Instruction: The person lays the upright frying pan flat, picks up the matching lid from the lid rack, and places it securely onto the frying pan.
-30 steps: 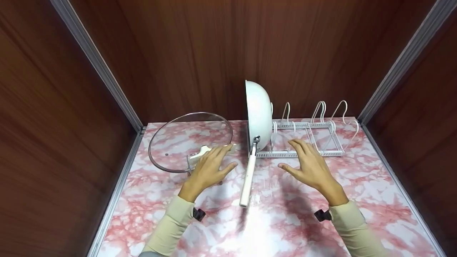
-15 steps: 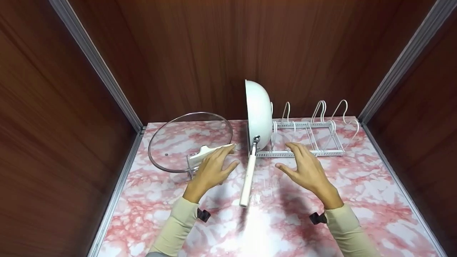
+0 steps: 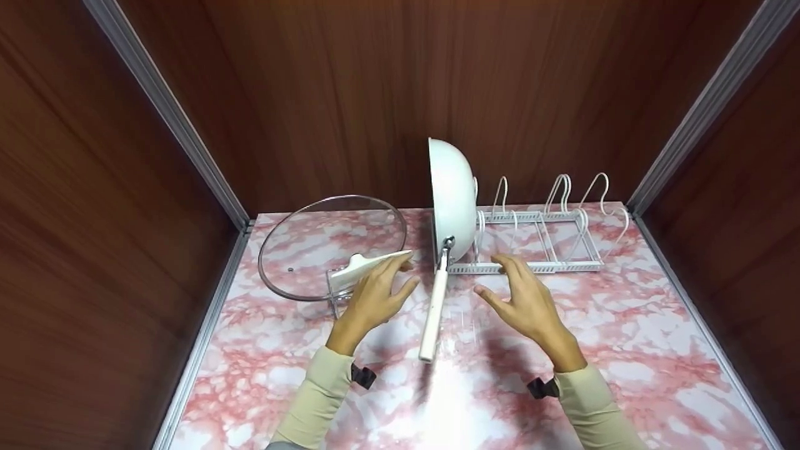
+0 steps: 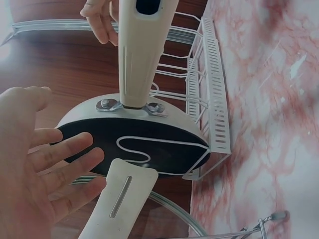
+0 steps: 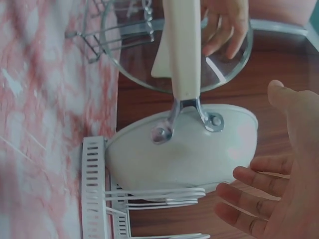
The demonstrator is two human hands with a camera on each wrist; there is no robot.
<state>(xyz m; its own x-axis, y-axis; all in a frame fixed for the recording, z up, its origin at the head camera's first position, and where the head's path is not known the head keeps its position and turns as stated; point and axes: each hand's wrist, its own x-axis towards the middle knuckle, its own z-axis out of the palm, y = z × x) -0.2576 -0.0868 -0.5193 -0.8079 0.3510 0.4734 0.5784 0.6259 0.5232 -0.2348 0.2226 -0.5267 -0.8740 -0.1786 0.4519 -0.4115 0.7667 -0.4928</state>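
Note:
A white wok point(image 3: 451, 194) stands on its side in the left end of a white wire rack point(image 3: 556, 267), its cream handle point(image 3: 435, 312) jutting toward me. To its left a glass lid point(image 3: 331, 247) leans in a small wire stand point(image 3: 334, 306), with a cream lid handle point(image 3: 365, 267). My left hand point(image 3: 372, 300) hovers by the lid handle with fingers spread; the left wrist view point(image 4: 60, 169) shows its palm holding nothing. My right hand point(image 3: 528, 300) hangs right of the wok handle, fingers loosely bent, nothing in it. The wok's dark inside point(image 4: 149, 144) shows in the left wrist view.
Brown wood-grain panels point(image 3: 375, 94) close in the back and both sides, framed by metal rails point(image 3: 200, 137). Underneath lies a red-and-white marbled tabletop point(image 3: 625, 350). Several wire dividers point(image 3: 603, 187) rise from the rack to the right of the wok.
Both hands have drifted inward toward the wok handle, the right one moving left and slightly nearer me, the left one slightly right. Wok, lid and rack stay in place.

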